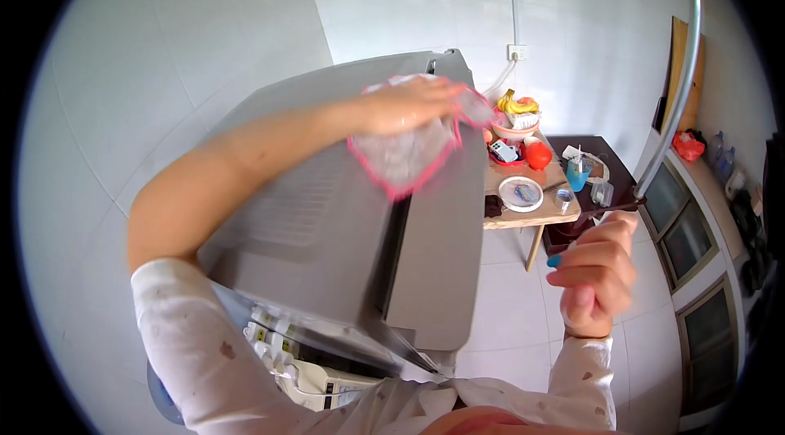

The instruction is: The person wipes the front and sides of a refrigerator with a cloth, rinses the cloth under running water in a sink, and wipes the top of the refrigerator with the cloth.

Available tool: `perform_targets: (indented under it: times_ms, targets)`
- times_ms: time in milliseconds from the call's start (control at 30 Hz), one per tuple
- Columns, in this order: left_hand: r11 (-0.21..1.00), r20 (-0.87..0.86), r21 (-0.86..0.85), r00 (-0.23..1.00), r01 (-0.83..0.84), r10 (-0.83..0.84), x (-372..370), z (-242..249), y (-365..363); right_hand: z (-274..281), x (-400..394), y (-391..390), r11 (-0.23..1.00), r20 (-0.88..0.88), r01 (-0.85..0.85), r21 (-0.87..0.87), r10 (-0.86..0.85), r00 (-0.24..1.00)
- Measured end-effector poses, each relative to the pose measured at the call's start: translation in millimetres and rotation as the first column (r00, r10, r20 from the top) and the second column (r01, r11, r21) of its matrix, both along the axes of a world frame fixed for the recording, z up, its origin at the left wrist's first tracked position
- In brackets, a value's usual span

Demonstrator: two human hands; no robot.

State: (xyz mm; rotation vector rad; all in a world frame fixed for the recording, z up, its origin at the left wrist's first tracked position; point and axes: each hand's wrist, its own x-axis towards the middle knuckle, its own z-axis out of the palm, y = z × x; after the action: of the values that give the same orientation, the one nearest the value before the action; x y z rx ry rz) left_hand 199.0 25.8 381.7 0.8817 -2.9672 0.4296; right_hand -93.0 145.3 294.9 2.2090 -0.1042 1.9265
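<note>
A white cloth with pink edging [401,161] lies on the top of a large grey cabinet-like appliance [327,214], which may be a refrigerator. My left hand [413,104] reaches across from the left and presses on this cloth, holding it against the surface. Hand and cloth are both smeared by motion. On the right, my right hand [595,271] is raised in the air, away from the appliance, with its fingers curled in. A small blue spot shows at its fingers; I cannot make out what it is.
Behind the appliance stands a wooden table [531,217] with a fruit bowl [515,131], a red ball-like object [537,155] and a white round dish [521,194]. A blue cup [577,175] sits on a dark cabinet [609,159]. A metal pole [683,83] rises at right.
</note>
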Motion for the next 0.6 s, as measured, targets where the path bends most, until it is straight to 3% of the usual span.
perform_targets:
  times_ms: [67, 100, 167, 200, 267, 400, 500, 600]
  targets:
    - [0.952, -0.169, 0.202, 0.950, -0.228, 0.264, 5.7, -0.3, -26.7, -0.4, -1.3, -2.6, 0.999, -0.030, 0.020, 0.044, -0.019, 0.999]
    - [0.950, -0.171, 0.210, 0.948, -0.232, 0.270, 1.3, -1.1, -23.7, -0.3, -1.5, -4.8, 0.999, -0.034, 0.015, 0.051, -0.013, 0.999]
    - [0.848, -0.152, 0.275, 0.851, -0.453, 0.503, -14.1, 8.8, -7.0, -0.6, -0.1, -10.2, 0.997, -0.012, -0.022, 0.073, 0.023, 1.000]
    - [0.794, -0.177, 0.444, 0.828, -0.416, 0.533, -25.2, 19.2, 13.1, -0.9, 1.7, -13.5, 0.996, -0.007, -0.046, 0.078, 0.047, 0.999]
    - [0.919, -0.166, 0.332, 0.946, -0.212, 0.278, -24.1, 10.1, 29.6, 0.2, 2.5, -15.3, 0.993, -0.011, -0.067, 0.099, 0.069, 0.998]
    - [0.959, -0.046, 0.145, 0.966, -0.244, 0.253, -49.2, 11.4, 148.8, 11.3, 13.5, -13.7, 0.978, 0.006, -0.165, 0.131, 0.166, 0.986]
    - [0.950, 0.036, 0.143, 0.961, -0.276, 0.274, -51.0, 22.2, 213.0, 25.0, 27.2, -9.4, 0.957, -0.022, -0.267, 0.113, 0.271, 0.962]
    - [0.929, 0.068, 0.252, 0.962, -0.271, 0.263, -50.6, 25.6, 234.2, 34.9, 40.0, -0.1, 0.926, -0.009, -0.373, 0.047, 0.374, 0.927]
